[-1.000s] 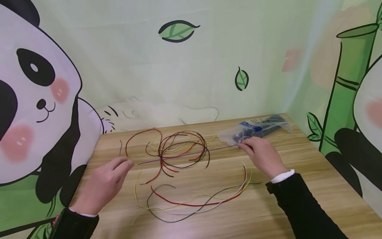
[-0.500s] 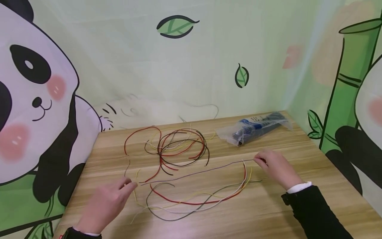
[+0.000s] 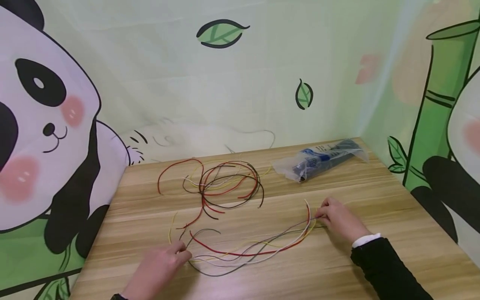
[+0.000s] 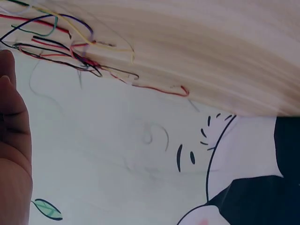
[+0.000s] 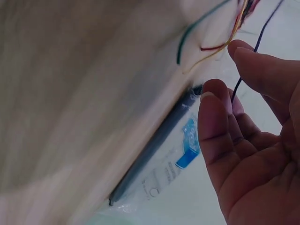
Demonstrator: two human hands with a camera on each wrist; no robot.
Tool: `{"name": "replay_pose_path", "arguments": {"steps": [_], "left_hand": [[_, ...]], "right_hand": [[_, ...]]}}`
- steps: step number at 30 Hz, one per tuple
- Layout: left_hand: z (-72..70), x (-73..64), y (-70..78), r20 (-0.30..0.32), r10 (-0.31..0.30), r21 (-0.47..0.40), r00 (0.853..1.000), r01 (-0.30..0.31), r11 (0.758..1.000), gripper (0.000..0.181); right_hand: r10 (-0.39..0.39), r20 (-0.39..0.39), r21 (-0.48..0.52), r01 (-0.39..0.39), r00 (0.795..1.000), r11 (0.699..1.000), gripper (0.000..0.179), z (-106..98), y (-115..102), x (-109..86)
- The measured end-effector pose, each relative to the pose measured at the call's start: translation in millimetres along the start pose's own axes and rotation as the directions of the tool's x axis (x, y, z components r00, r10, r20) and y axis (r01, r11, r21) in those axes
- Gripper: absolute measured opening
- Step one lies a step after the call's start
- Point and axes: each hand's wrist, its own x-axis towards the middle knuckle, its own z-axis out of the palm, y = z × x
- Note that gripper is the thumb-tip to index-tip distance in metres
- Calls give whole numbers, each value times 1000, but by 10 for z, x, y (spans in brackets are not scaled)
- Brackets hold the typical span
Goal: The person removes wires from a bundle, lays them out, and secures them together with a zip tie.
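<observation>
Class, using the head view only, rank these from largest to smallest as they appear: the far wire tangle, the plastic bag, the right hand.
1. far wire tangle
2. plastic bag
3. right hand
The hand lies nearer the camera, so its true size against the bag is unsure.

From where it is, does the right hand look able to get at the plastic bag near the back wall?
Probably yes: the right hand sits just in front of the plastic bag, with only bare table between them.
</observation>
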Motion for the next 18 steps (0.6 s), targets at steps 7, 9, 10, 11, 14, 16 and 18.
{"name": "replay_pose_path", "arguments": {"steps": [7, 9, 10, 11, 14, 16, 18], "left_hand": [[108, -24, 64, 126, -89, -78, 988, 100, 992, 19], [126, -26, 77, 138, -105, -80, 985, 117, 990, 18], [134, -26, 82, 141, -112, -82, 984, 124, 989, 18], [141, -26, 87, 140, -116, -81, 983, 128, 988, 18], [163, -24, 99, 132, -126, -82, 983, 137, 987, 20], [175, -23, 107, 126, -135, -93, 983, 147, 985, 21], [186, -28, 116, 125, -145, -103, 982, 158, 982, 22]], "right_hand": [[33, 40, 13, -34, 999, 999, 13, 62, -3, -31], [26, 28, 11, -26, 999, 1000, 15, 75, 2, -39], [21, 19, 12, -22, 1000, 1000, 15, 80, 3, -42], [18, 10, 16, -19, 1000, 1000, 16, 85, 5, -43], [23, -10, 34, -23, 1000, 999, 18, 88, 10, -43], [43, -20, 52, -42, 999, 998, 20, 80, 10, -42], [68, -28, 76, -66, 997, 995, 22, 63, 12, -44]]}}
